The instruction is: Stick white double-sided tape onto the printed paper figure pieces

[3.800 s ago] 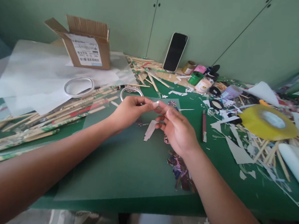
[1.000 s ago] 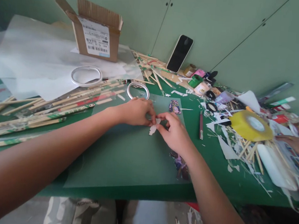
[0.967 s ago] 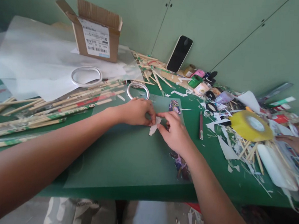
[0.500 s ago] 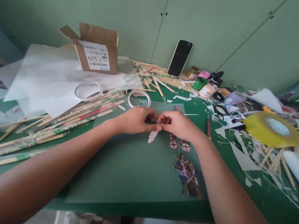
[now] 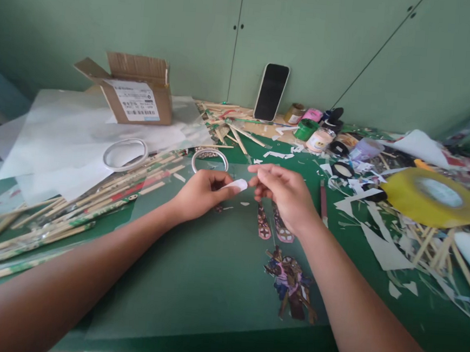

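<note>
A small white paper piece with a rounded end (image 5: 239, 185) is pinched between the thumb and fingers of my left hand (image 5: 201, 194). Just to its right, my right hand (image 5: 283, 193) has its index finger stretched out and the other fingers loosely bent, and I see nothing in it. Beneath my right hand lie two patterned, pink-edged cutout strips (image 5: 264, 224), partly covered by it. Closer to me on the translucent sheet (image 5: 185, 286) rests a pile of brown and purple figure cutouts (image 5: 291, 283). A tiny white scrap (image 5: 245, 203) shows below the hands.
White tape rings (image 5: 126, 155) and bundled wooden sticks (image 5: 94, 203) are on the left. An open cardboard box (image 5: 139, 100) and a propped phone (image 5: 271, 92) stand at the back. Paint jars (image 5: 320, 140), a yellow tape roll (image 5: 432, 197) and paper scraps (image 5: 384, 247) crowd the right.
My hands, which were together, have come apart. My right hand's fingers have opened out, and the white paper in my left hand now shows. A jagged white strip below the hands is gone from view.
</note>
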Demonstrator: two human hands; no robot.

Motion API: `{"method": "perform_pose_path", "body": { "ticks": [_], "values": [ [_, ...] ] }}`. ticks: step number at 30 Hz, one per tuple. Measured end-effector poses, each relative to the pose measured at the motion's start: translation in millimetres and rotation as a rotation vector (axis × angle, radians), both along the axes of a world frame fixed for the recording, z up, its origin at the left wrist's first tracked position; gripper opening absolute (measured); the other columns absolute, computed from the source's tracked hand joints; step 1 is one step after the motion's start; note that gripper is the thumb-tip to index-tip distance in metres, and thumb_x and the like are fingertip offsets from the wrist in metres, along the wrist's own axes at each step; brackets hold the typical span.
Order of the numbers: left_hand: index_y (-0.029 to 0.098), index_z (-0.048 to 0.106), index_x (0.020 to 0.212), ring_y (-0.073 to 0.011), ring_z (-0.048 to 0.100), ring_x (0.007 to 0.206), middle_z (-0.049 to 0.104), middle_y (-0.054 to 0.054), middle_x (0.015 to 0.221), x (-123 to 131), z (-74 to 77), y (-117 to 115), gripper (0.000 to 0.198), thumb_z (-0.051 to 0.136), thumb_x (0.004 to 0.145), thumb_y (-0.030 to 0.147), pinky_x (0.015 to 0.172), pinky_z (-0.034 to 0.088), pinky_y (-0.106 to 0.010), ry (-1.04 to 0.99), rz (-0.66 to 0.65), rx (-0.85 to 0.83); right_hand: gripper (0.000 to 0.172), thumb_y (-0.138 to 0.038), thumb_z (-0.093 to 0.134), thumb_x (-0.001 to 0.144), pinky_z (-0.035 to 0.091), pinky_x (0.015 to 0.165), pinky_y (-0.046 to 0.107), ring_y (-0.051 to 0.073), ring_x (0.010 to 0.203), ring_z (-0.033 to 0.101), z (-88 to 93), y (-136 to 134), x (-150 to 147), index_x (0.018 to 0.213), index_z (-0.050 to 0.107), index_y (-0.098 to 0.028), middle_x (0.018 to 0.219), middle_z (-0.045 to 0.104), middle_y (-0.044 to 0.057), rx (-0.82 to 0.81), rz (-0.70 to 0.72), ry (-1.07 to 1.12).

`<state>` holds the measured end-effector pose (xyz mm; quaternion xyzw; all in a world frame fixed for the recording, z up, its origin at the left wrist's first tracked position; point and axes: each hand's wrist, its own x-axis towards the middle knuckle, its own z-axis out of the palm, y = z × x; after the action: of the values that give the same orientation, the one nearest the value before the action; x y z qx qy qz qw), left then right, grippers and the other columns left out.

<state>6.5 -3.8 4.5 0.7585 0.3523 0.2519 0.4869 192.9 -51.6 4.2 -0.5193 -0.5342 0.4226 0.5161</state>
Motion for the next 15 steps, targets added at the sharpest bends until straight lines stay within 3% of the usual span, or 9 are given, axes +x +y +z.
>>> {"method": "perform_pose_path", "body": {
  "ticks": [4, 8, 15],
  "values": [
    [0.015, 0.056, 0.066, -0.0073, 0.045, 0.049, 0.050, 0.003, 0.055, 0.2, -0.3, -1.1, 0.034, 0.061, 0.083, 0.045, 0.049, 0.035, -0.020, 0.005, -0.027, -0.015, 0.031, -0.048, 0.070, 0.077, 0.039, 0.052, 0.025, 0.010, 0.056, 0.050, 0.8, -3.9, -5.1, 0.079, 0.067, -0.017, 0.066, 0.061, 0.000, 0.058, 0.032, -0.198],
    [0.015, 0.053, 0.063, -0.0068, 0.045, 0.049, 0.051, 0.003, 0.053, 0.3, -1.0, -3.6, 0.036, 0.060, 0.084, 0.044, 0.049, 0.033, -0.020, 0.009, -0.052, 0.017, 0.029, -0.043, 0.061, 0.084, 0.033, 0.051, 0.025, 0.009, 0.052, 0.045, -0.6, -6.1, -11.1, 0.069, 0.064, -0.018, 0.057, 0.056, -0.003, 0.117, 0.008, -0.355],
    [0.015, 0.054, 0.063, -0.0065, 0.043, 0.048, 0.050, 0.003, 0.052, 0.3, -1.5, -4.9, 0.038, 0.060, 0.084, 0.046, 0.048, 0.031, -0.020, 0.009, -0.051, 0.022, 0.034, -0.038, 0.047, 0.091, 0.033, 0.052, 0.025, 0.010, 0.051, 0.046, -5.1, -5.8, -12.5, 0.064, 0.055, -0.019, 0.054, 0.053, -0.003, 0.080, 0.015, -0.375]
  ]
}}
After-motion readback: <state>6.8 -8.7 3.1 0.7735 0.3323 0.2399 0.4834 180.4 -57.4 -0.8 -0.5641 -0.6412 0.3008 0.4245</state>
